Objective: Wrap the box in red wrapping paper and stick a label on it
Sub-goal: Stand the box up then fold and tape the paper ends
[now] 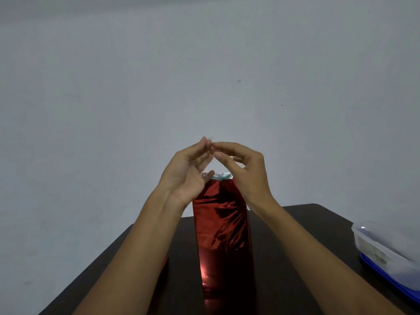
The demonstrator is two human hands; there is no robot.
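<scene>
Holding left hand and right hand above the red-wrapped box, loosely curled fingertips touching each other; not showing whether pinching anything. Leaving the box standing upright on the dark table, silver-lined top open, clear plastic container off to its right.

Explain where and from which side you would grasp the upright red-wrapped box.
Grip the red-wrapped box around its middle from the near side, fingers on its left and right faces. It stands tall and narrow; a top hold would likely tip it.
</scene>
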